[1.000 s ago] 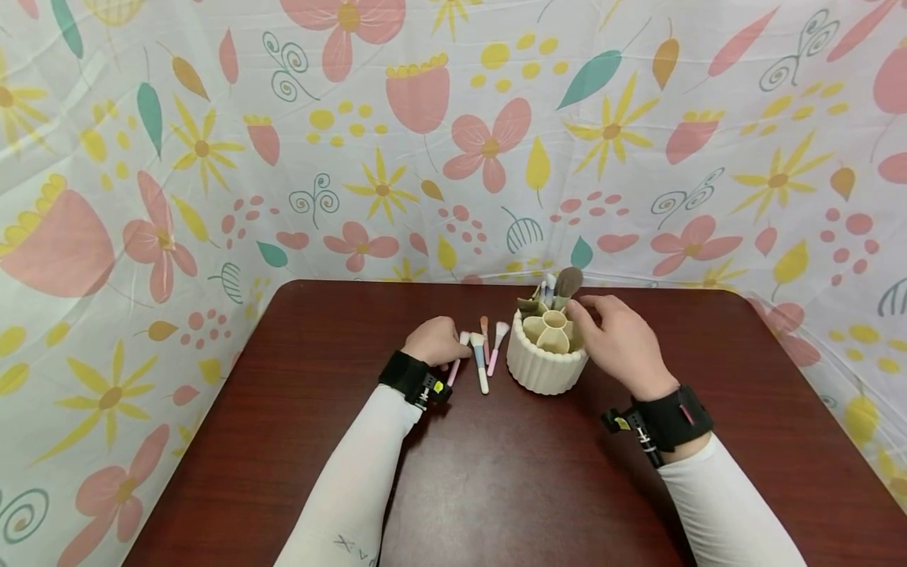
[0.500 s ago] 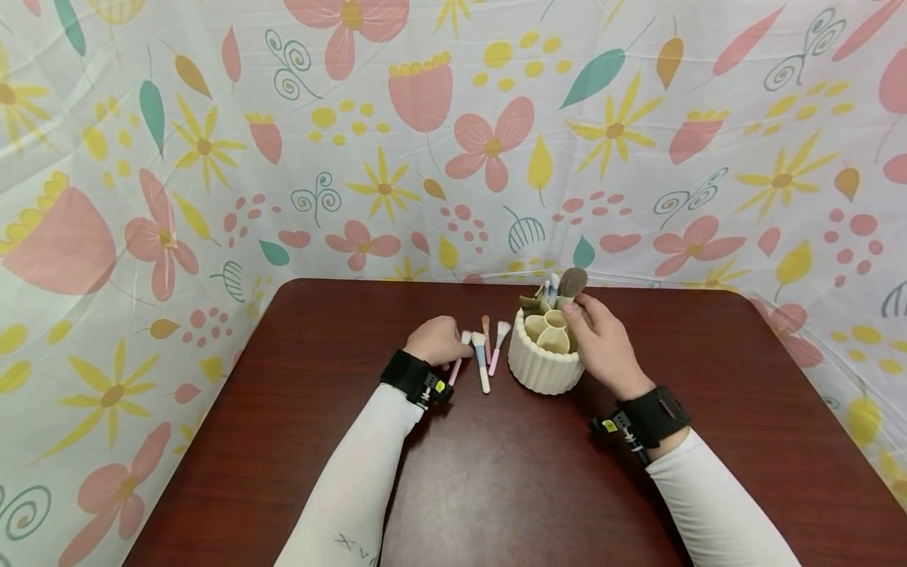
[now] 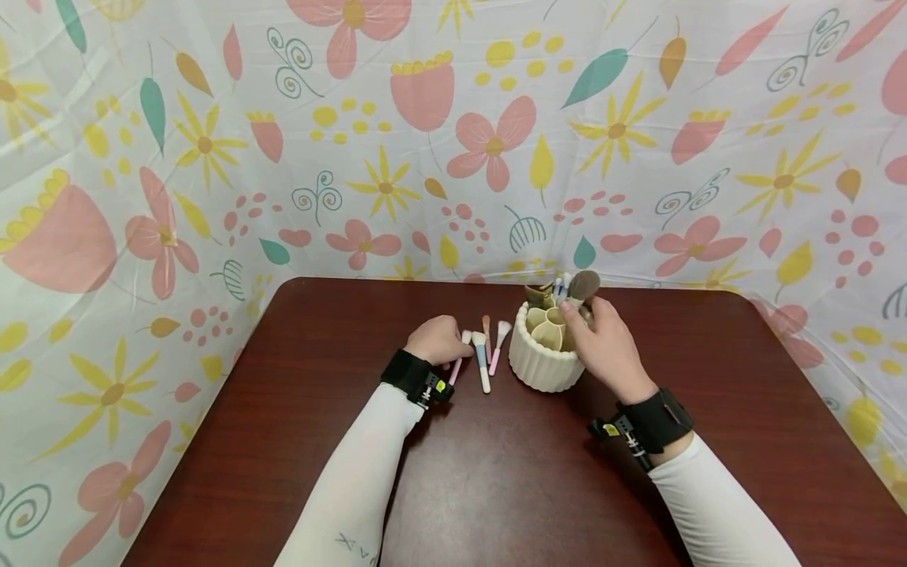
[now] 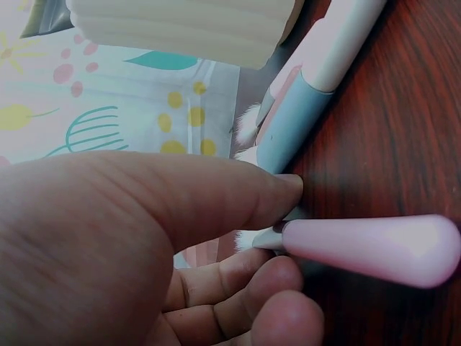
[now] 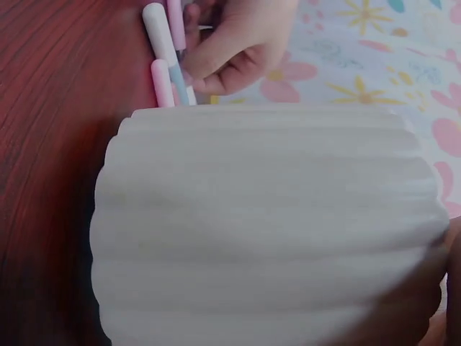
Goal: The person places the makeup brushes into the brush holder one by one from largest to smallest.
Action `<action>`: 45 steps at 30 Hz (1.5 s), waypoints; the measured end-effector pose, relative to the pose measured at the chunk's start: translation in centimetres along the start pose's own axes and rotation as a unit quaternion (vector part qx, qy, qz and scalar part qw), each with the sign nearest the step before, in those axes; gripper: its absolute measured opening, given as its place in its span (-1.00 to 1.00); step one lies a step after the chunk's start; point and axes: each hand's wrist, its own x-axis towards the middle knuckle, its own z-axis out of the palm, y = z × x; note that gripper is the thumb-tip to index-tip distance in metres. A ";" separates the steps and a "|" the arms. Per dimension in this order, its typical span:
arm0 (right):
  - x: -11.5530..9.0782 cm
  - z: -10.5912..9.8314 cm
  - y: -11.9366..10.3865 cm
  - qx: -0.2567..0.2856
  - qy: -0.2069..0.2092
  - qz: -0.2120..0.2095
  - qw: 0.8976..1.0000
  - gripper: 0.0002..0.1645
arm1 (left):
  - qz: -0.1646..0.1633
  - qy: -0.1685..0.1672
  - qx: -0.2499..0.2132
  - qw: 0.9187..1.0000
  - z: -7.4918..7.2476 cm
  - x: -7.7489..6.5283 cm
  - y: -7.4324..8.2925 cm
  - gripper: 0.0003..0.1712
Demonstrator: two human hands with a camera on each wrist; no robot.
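My left hand (image 3: pixel 434 342) pinches a pink-handled makeup brush (image 4: pixel 374 249) near its metal collar, low over the table; its white bristles are partly hidden by the fingers. Beside it lie a blue-and-white makeup brush (image 3: pixel 482 364), a pink one with a white fan head (image 3: pixel 499 348) and one with an orange-brown tip (image 3: pixel 486 324). My right hand (image 3: pixel 611 350) grips the right rim of a cream, ribbed brush holder (image 3: pixel 544 366), thumb at its inner side. A large brush with a grey-brown head (image 3: pixel 584 285) stands in the holder beside those fingers, its lower part hidden.
Small brushes with blue and white handles (image 3: pixel 562 285) and an olive-coloured item (image 3: pixel 537 296) stand at the back of the holder. The front compartments (image 3: pixel 547 337) show bare walls. Behind the dark red-brown table (image 3: pixel 482 480) hangs a floral cloth (image 3: pixel 418 189).
The holder's dividers and the things standing in it have turned, those at the back shifting right. My right hand moved left and closed onto the rim. The left hand stayed put.
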 end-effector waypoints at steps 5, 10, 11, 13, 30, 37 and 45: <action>0.1 0.0 0.2 -0.020 0.012 -0.006 1.000 -0.18 | -0.004 -0.004 0.000 1.000 -0.1 0.0 0.1 -0.32; 0.2 0.2 0.3 -0.003 0.008 -0.005 1.000 -0.24 | -0.005 -0.004 -0.004 1.000 -0.1 0.0 0.1 -0.33; 0.3 0.2 0.3 0.006 0.004 -0.001 1.000 -0.24 | -0.005 -0.004 -0.006 1.000 -0.1 0.0 0.1 -0.33; 0.3 0.3 0.3 0.021 -0.004 0.009 1.000 -0.22 | -0.006 -0.005 -0.006 1.000 -0.1 -0.1 0.2 -0.34; 0.6 0.7 1.5 0.059 -0.009 0.016 0.998 -0.13 | -0.005 -0.008 -0.001 1.000 -0.7 -1.1 1.1 -0.47; 0.6 1.0 1.8 0.055 0.000 0.011 0.998 -0.15 | -0.006 -0.005 -0.007 1.000 -0.6 -1.1 1.0 -0.49; 0.5 0.8 1.6 0.058 0.000 0.007 0.998 -0.14 | 0.012 0.036 -0.027 0.999 -0.5 -0.1 0.4 -0.42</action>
